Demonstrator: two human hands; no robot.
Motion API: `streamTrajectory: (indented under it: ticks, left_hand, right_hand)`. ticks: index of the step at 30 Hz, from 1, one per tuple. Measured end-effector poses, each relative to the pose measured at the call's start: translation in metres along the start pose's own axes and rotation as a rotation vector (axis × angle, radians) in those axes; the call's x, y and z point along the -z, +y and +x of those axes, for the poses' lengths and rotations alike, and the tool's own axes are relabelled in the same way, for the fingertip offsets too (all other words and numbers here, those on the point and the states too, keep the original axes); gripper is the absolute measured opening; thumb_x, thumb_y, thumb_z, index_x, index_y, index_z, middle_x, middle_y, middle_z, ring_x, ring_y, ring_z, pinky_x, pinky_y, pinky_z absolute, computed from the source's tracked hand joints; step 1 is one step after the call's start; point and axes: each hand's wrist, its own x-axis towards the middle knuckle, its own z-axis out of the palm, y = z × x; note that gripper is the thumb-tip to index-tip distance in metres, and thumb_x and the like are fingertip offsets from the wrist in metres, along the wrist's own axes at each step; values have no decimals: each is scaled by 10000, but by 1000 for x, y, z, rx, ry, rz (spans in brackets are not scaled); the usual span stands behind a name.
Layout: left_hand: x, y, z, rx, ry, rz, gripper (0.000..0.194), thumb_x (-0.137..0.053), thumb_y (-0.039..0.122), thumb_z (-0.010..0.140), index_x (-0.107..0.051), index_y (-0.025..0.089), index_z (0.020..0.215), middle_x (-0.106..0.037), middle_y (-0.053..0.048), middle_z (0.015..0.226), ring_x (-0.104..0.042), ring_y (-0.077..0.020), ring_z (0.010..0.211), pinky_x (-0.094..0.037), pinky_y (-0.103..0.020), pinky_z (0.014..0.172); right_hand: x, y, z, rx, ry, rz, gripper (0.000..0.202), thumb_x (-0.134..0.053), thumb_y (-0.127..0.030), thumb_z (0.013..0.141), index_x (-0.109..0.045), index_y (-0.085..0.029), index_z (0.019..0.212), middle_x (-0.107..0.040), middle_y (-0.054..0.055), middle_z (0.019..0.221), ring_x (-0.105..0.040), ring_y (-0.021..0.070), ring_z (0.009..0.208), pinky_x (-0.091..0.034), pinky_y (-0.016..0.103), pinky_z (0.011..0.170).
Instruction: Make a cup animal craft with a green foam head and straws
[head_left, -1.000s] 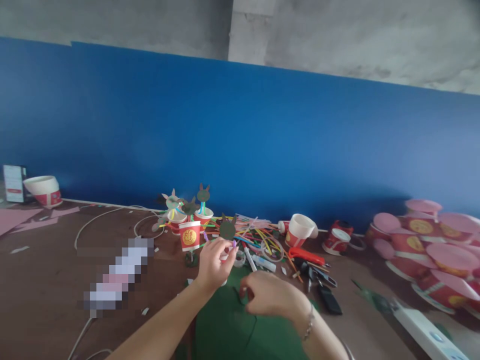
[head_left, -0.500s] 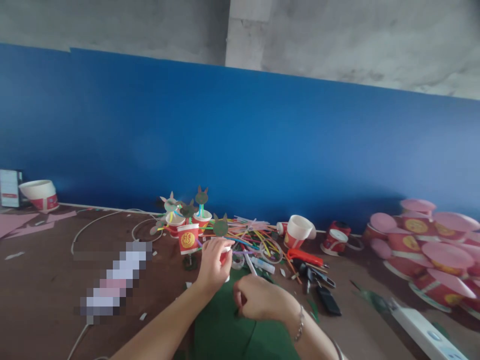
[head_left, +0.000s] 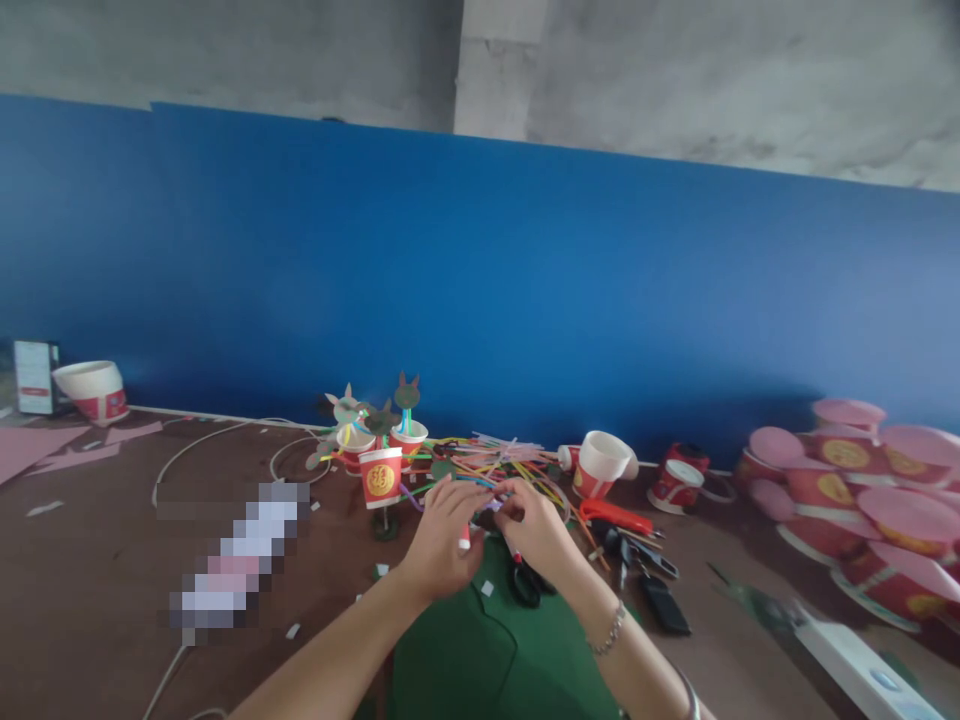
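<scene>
My left hand (head_left: 444, 535) is curled round a small red and white paper cup (head_left: 465, 538), mostly hidden by the palm and fingers. Close against it, the fingertips of my right hand (head_left: 531, 525) are pinched together beside the cup's far side. A bit of purple (head_left: 493, 505) shows between the two hands; what exactly the right fingers grip is hidden. Under the right wrist lie black-handled scissors (head_left: 526, 585) on a green sheet (head_left: 450, 650). A dark round cutout with ears (head_left: 442, 468) shows just beyond the left fingers.
Red cups with animal-head cutouts (head_left: 382, 478) stand left of my hands. Thin coloured strips (head_left: 517, 452) lie behind. To the right are a white cup (head_left: 600, 460), a red-handled tool (head_left: 615, 516), keys with a black fob (head_left: 664, 603) and stacked pink-topped cups (head_left: 847, 500).
My right hand has risen from low over the green sheet to meet the left at the cup. The scissors and a small white scrap on the sheet have come into sight.
</scene>
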Motion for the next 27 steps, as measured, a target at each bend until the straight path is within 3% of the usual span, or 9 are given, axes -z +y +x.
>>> streamTrajectory:
  ticks: [3,7,12,14,18,27]
  left_hand:
    - [-2,3,-1,-42,-58,-29,384,-537,219,808,-525,194,1191,-646,-102,1060,-569,-235,987,-425,-442,898]
    - [-6,1,-3,-20,-14,-75,307,-490,218,864,-548,190,1165,-660,-106,1032,-605,-210,945,-490,-371,820]
    - [-6,-2,-2,126,112,-138,266,-461,200,879,-559,192,1127,-649,-102,1038,-598,-198,977,-490,-357,858]
    - [-5,-2,-2,157,151,-159,253,-446,185,880,-563,191,1105,-643,-100,1031,-590,-197,987,-480,-363,876]
    - [-4,1,-2,160,148,-178,249,-442,169,875,-562,188,1091,-635,-96,1019,-582,-194,989,-473,-356,882]
    - [-7,-1,-5,136,170,-134,249,-482,197,859,-524,186,1105,-619,-97,1049,-566,-205,1028,-461,-380,906]
  right_hand:
    - [-1,-7,-3,7,-36,43,240,-512,-154,682,-504,-175,921,-586,-51,537,-544,138,514,-406,229,540]
    - [4,-10,-3,25,-69,42,207,-495,-170,716,-531,-168,919,-602,-40,554,-547,134,522,-404,219,536]
    - [20,0,2,-24,-8,-165,211,-449,-205,782,-642,-159,854,-682,36,719,-608,163,645,-421,240,597]
    - [25,4,2,-37,-50,-296,219,-470,-197,779,-683,-171,822,-700,49,767,-624,175,712,-415,243,634]
    - [27,7,0,-89,-166,-535,224,-488,-176,781,-711,-194,792,-716,65,806,-638,202,789,-386,255,643]
    - [50,18,-1,-255,-94,-741,202,-503,-117,722,-681,-210,734,-698,61,786,-617,211,739,-305,255,551]
